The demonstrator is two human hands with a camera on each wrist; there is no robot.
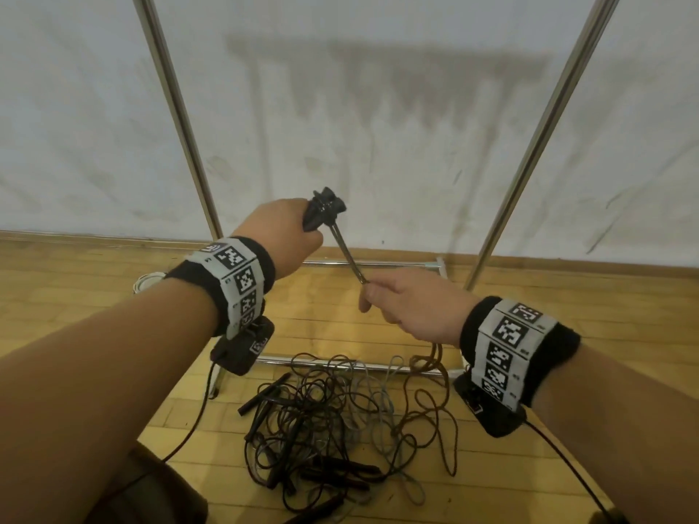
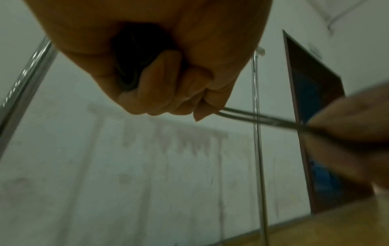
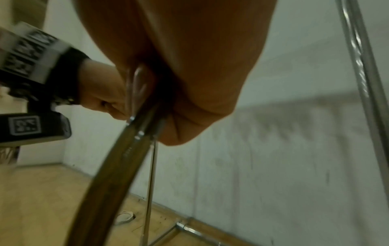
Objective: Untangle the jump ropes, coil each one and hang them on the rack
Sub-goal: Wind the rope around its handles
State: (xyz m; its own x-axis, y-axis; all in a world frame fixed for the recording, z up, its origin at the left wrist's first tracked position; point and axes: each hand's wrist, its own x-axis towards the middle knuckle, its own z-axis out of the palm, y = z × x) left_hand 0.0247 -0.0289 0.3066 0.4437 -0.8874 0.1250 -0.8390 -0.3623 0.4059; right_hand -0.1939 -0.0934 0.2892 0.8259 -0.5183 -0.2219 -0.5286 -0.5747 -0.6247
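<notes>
My left hand (image 1: 291, 230) grips a pair of black jump-rope handles (image 1: 324, 211), held together and raised in front of the wall. Two strands of brown rope (image 1: 350, 259) run taut from the handles down to my right hand (image 1: 393, 300), which pinches them. From there the brown rope (image 3: 118, 166) hangs to the floor. A tangled heap of ropes (image 1: 340, 421), black, grey and brown with several black handles, lies on the wooden floor below my hands. The left wrist view shows my left hand's fingers (image 2: 164, 99) curled round the handles (image 2: 134, 61).
The chrome rack's two uprights (image 1: 177, 119) (image 1: 544, 141) rise either side of my hands against a stained white wall. Its base bars (image 1: 378, 263) lie on the wooden floor. A roll of white tape (image 1: 147, 283) sits by the left upright. A dark doorway (image 2: 315, 116) is at the right.
</notes>
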